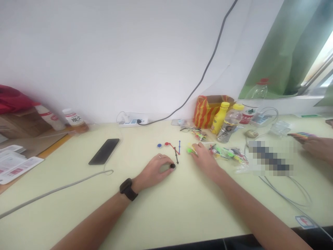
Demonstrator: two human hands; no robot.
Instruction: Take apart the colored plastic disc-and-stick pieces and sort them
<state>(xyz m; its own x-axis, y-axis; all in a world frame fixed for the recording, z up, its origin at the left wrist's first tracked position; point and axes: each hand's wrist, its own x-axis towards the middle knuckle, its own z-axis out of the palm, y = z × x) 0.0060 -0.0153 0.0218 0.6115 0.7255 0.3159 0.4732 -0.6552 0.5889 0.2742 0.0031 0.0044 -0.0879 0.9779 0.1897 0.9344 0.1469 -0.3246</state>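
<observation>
My left hand [156, 170], with a black watch [128, 189] on its wrist, rests on the table. Its thumb and fingertips pinch a small black round piece [172, 166]. My right hand [204, 159] has its fingers bent down on small green and yellow plastic pieces [191, 150]; its fingertips are partly hidden. Between and beyond the hands lie a blue disc [159, 145], a red disc [167, 144], and thin pointed sticks: a red stick [173, 148], a blue stick [179, 143] and a black stick [176, 155]. Just right of my right hand are plastic bags of coloured pieces [230, 153].
A phone [104, 151] and a grey cable [65, 187] lie left. Behind stand a power strip [131, 120], a striped bag [204, 113], a yellow bottle [220, 118] and a grey-labelled bottle [229, 126]. Another person's hand [318, 147] holds coloured sticks at the right.
</observation>
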